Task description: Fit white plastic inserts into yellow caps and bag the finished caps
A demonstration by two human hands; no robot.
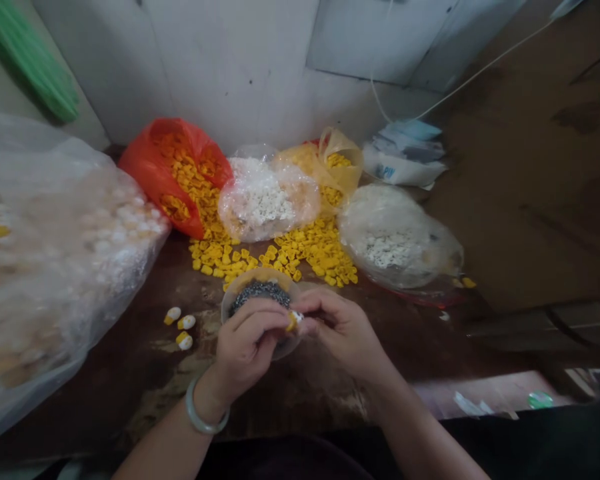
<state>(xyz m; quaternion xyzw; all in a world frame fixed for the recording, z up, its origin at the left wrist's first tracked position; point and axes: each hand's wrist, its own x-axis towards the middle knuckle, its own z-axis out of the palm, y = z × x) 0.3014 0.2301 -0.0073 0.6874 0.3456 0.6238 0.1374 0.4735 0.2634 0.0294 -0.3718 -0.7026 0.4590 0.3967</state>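
My left hand (250,340), with a pale bangle (200,413) on its wrist, pinches a small yellow and white plastic piece (294,321) above a round bowl. From the other side, the fingertips of my right hand (337,327) close on the white end of that same piece. Small dark metal parts (263,291) fill the clear bowl (229,293) beneath my hands. Left of the bowl, three yellow and white pieces (185,323) lie on the dark table. Loose yellow plastic parts (315,250) spread just behind the bowl.
A large clear bag (45,280) of white and yellow pieces bulks at the left. Along the wall stand a red bag (150,160) with yellow parts, clear bags (267,200) (400,233) with white parts, and a paper stack (405,153). The table's edge (480,397) runs at lower right.
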